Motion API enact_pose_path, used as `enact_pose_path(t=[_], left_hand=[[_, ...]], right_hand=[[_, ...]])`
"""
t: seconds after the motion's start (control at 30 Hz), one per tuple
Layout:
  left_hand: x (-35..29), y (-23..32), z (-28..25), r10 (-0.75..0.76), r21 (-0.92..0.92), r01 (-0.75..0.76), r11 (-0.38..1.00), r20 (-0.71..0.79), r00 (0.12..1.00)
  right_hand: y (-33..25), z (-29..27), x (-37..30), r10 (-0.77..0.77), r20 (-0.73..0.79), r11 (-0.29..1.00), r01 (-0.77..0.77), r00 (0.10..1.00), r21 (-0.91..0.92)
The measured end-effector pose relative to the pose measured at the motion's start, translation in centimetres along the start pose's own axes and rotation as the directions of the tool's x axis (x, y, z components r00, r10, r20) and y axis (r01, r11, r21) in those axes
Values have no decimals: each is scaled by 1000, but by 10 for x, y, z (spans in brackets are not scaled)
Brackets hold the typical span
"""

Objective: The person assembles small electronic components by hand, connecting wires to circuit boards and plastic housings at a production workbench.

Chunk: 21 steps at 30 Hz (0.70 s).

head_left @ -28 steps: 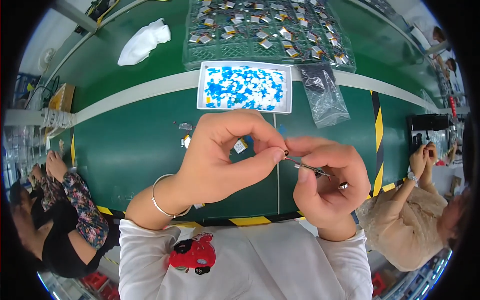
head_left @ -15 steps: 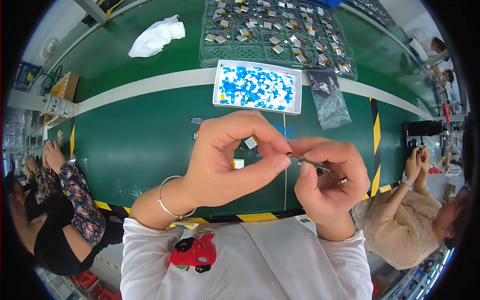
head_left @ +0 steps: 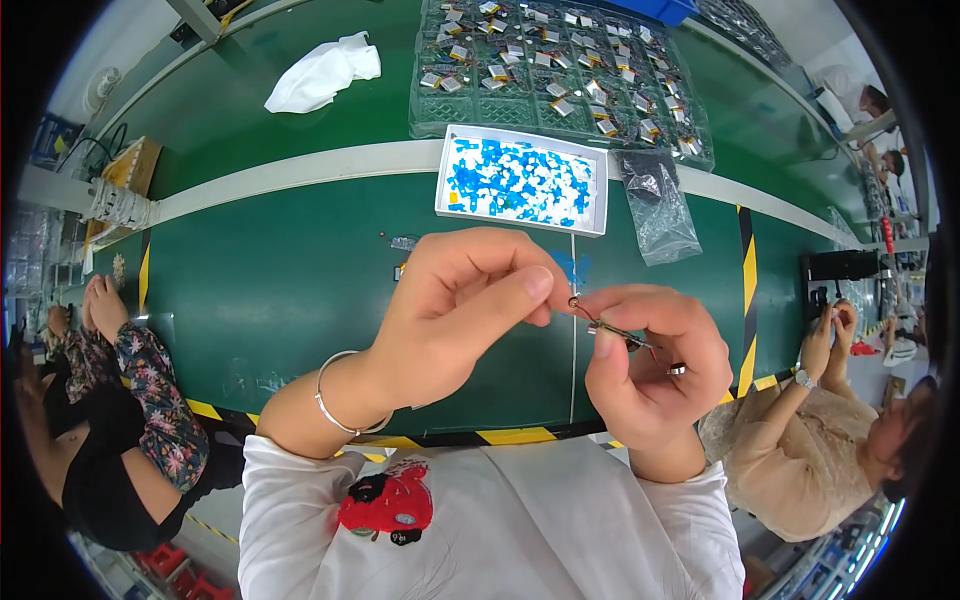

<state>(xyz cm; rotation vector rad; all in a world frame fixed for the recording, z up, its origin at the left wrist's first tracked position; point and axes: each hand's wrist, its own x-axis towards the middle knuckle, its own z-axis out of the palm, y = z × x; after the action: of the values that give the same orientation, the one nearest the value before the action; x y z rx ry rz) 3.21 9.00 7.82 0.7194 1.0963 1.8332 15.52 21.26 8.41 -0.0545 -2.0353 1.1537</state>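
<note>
My right hand [head_left: 655,365] pinches a small circuit board [head_left: 625,332] between thumb and fingers. Thin red and dark wires stick out from it. One wire runs left to a tiny round part [head_left: 573,302], which touches the index fingertip of my left hand [head_left: 470,305]. That hand is curled closed, its thumb raised over the bent fingers; whether anything is inside it is hidden. Behind my left wrist, a small electronic piece [head_left: 403,243] with a wire lies on the green mat, partly covered.
Ahead stands a white box [head_left: 443,190] of small blue and white pieces. Beside it lies a clear plastic bag [head_left: 660,225]. Farther back are a clear compartment tray [head_left: 430,122] of wired battery cells and a white cloth [head_left: 325,75]. Co-workers sit left and right.
My left thumb has lifted away from the tiny round part and moved up over the fingers. The right hand still grips the board, nearly in place. The view has shifted slightly.
</note>
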Motion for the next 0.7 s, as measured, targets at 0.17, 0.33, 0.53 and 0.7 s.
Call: enact_pose_path(t=[0.17, 0.33, 0.53, 0.7], left_hand=[[-7, -2, -17, 42, 213, -34, 977, -33, 999], [-27, 6, -80, 214, 654, 68, 753, -342, 915], [-46, -9, -126, 175, 655, 247, 714, -509, 843], [-20, 1, -126, 231, 809, 243, 536, -416, 879]], right_hand=[[14, 7, 1, 32, 85, 999, -30, 996, -25], [46, 23, -2, 233, 270, 973, -222, 934, -68], [73, 85, 3, 303, 685, 931, -358, 663, -66], [86, 84, 4, 38, 575, 955, 139, 817, -261]])
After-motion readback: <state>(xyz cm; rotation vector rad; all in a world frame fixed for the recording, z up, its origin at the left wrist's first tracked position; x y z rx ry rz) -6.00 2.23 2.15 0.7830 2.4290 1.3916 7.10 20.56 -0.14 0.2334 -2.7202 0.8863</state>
